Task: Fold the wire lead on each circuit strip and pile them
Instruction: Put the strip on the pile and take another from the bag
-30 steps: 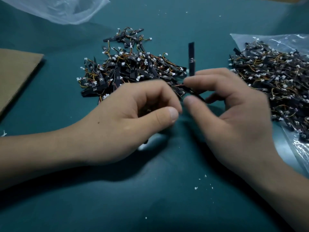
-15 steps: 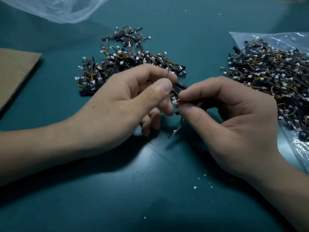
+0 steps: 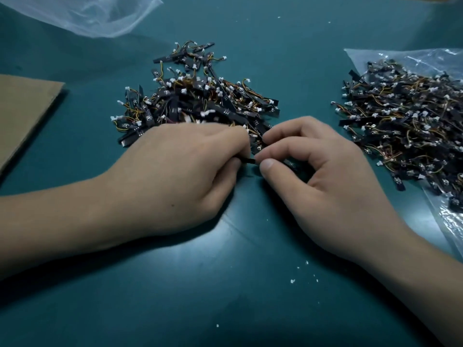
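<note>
Circuit strip [image 3: 248, 160] is held low over the desk [image 3: 225, 284], right between the two thumbs and just in front of the near edge of the middle pile [image 3: 200, 103]. Only a short black bit shows, the rest is hidden behind fingers. The grip of the left hand [image 3: 175, 176] is thumb + forefinger pinching one end. The right hand [image 3: 325, 186] has the same grip, thumb + forefinger pinching the other end, w/ the other fingers curled loose. Can't see the wire lead itself or how far it's folded, tbh.

What could go wrong imo: the strip is tiny and thin. If either pinch slips, it drops straight into the pile edge and you lose track of the half-done one. Bending too sharp prob kinks the lead or stresses the joint where it meets the strip. Knuckles are also v close to the pile, so they could snag other wires and drag a clump along.

Looks-wise, going by the piled ones: narrow flat black strips, thin orange/yellow wires, small white plug at the end. A second heap [image 3: 406, 126] sits on a clear plastic bag [image 3: 426, 61] to the right, apart from the hands. Prob the undone stock, but that's a guess.
</note>
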Demonstrator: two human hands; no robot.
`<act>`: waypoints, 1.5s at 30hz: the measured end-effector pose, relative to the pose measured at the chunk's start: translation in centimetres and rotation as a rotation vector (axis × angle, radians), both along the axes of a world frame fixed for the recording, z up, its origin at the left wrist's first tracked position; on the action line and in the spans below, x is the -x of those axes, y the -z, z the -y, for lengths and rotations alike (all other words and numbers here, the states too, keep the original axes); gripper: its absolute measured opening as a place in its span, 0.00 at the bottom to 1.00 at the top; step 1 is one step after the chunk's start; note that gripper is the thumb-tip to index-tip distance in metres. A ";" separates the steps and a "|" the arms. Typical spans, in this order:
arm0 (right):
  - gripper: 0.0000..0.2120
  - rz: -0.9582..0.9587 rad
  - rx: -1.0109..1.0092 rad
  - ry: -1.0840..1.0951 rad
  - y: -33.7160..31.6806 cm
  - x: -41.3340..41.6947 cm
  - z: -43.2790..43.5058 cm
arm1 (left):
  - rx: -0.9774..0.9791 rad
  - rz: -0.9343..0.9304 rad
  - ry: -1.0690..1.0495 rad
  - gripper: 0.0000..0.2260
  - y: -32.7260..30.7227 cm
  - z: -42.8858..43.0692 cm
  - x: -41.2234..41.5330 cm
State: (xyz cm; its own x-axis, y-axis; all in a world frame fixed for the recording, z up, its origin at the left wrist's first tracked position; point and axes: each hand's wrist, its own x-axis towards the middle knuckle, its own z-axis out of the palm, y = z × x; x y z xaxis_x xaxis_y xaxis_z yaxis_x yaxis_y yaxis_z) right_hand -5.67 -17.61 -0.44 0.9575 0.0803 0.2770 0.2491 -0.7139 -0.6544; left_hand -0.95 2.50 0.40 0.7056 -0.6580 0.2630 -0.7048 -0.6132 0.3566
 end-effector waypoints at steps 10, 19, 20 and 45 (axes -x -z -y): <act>0.08 -0.050 0.109 0.035 -0.4 0.3 -0.3 | -0.032 0.012 -0.004 0.06 0.6 -0.4 -1.5; 0.19 -0.057 0.275 0.084 -0.2 0.0 -0.3 | 0.023 -0.016 -0.110 0.06 1.1 -0.6 -2.6; 0.20 -0.044 0.304 0.107 -0.1 0.0 -0.3 | 0.029 -0.002 -0.076 0.06 1.0 -0.5 -2.5; 0.05 0.183 -0.022 -0.051 -0.7 0.6 0.0 | 0.354 -0.243 0.003 0.14 -0.1 -0.2 -0.8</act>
State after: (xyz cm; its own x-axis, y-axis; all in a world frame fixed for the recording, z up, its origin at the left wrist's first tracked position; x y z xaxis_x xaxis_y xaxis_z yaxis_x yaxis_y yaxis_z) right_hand -6.31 -17.61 0.31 0.8857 0.1191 0.4488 0.4011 -0.6832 -0.6103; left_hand -0.18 2.75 0.53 0.7731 -0.5592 0.2992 -0.5759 -0.4214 0.7005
